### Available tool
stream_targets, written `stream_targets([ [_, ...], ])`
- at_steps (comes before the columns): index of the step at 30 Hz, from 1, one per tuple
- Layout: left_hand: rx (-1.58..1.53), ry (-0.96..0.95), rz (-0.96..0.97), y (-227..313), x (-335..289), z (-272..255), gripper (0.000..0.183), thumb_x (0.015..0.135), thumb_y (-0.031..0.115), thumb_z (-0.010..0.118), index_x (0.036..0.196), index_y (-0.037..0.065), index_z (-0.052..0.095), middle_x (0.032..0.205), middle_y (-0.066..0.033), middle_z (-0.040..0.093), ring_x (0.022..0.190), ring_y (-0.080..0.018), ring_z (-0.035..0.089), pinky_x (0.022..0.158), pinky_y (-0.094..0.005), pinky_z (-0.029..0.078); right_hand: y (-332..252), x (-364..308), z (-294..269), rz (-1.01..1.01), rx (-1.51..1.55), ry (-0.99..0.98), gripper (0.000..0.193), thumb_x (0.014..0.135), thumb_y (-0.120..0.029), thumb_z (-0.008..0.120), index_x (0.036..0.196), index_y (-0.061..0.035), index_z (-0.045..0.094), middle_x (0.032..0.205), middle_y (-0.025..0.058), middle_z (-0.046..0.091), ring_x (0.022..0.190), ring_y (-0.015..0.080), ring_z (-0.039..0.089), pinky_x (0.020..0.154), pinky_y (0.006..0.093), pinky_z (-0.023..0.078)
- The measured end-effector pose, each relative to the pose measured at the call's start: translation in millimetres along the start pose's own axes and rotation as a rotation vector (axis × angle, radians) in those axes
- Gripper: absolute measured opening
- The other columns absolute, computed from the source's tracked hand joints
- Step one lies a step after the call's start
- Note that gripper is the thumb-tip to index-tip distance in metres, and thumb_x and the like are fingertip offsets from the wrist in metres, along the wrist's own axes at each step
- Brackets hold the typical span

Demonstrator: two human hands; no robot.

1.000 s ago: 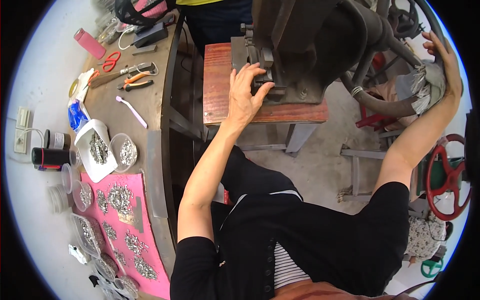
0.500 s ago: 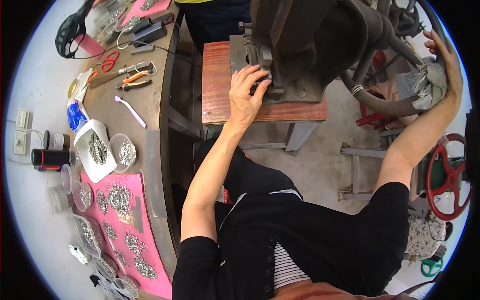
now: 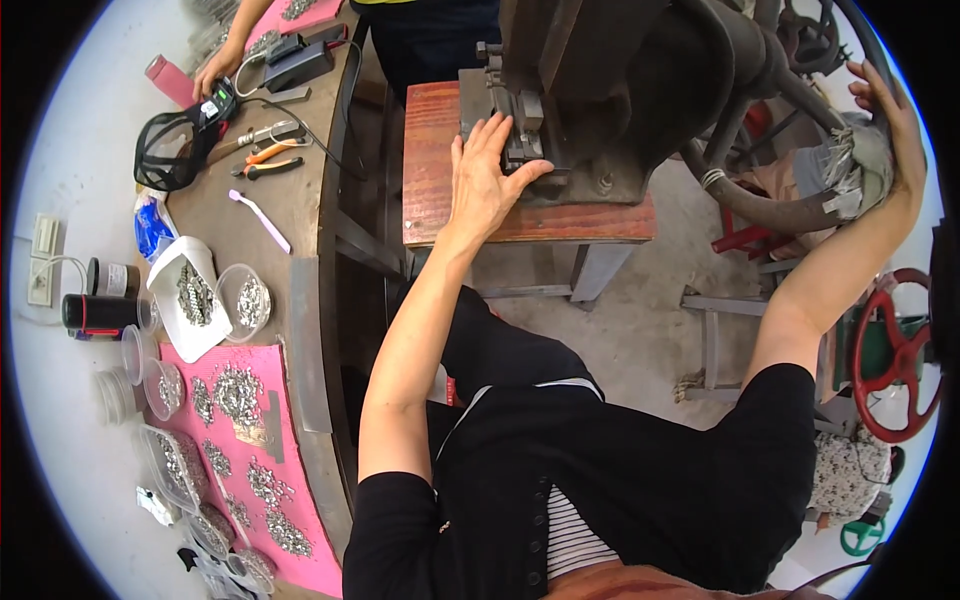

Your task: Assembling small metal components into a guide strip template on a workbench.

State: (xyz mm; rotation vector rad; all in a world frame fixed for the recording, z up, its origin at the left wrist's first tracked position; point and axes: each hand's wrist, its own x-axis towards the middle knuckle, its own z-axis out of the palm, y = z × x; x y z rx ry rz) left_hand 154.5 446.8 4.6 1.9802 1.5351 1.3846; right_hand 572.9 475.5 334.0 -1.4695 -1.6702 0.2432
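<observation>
My left hand (image 3: pixel 488 172) lies over the base of a dark metal hand press (image 3: pixel 600 140), its fingers stretched out and the thumb spread to the right. Between thumb and fingers, small metal die blocks (image 3: pixel 527 140) show; any small part under the fingers is hidden. At the far right my right hand (image 3: pixel 888 112) rests against the rim of the press's big wheel (image 3: pixel 785 215), next to a grey cloth wrapping (image 3: pixel 862 170). Its fingers are extended and slightly apart, not wrapped round the rim.
On the left bench are pliers (image 3: pixel 272 160), a pink-white toothbrush (image 3: pixel 260 220), tubs of small metal parts (image 3: pixel 245 303) and a pink mat (image 3: pixel 290 450). A co-worker's hand (image 3: pixel 215 72) is near a black strapped device (image 3: pixel 175 150). A red wheel (image 3: pixel 890 350) stands right.
My left hand has gone from fingers bent at the die to stretched flat, slightly left. The black strapped device has come down onto the bench by the co-worker's hand. My right hand stays put.
</observation>
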Motion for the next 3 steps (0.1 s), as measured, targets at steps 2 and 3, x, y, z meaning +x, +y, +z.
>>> stream_targets([
  [2,-0.001,-0.065,-0.011,-1.3,2.5,-2.3,0.084,0.079,0.048,0.081,0.139,-0.004,0.055,0.150,-0.0228,0.049,0.144,-0.0395,0.038,0.120,-0.0585,0.020,0.6,-2.6,1.0,0.038,0.029,0.038,0.060,0.089,-0.048,0.074,0.123,0.0008,0.069,0.102,0.0041,0.069,0.090,0.0085,0.056,0.083,0.0200,0.044],
  [3,0.002,-0.086,0.001,-2.9,3.5,-2.6,0.083,0.080,0.048,0.080,0.139,-0.004,0.055,0.150,-0.0227,0.049,0.144,-0.0394,0.038,0.120,-0.0585,0.019,4.9,-2.0,-5.0,0.081,0.008,0.031,0.061,0.088,-0.047,0.075,0.124,0.0013,0.068,0.108,0.0053,0.071,0.091,0.0093,0.056,0.085,0.0200,0.044],
])
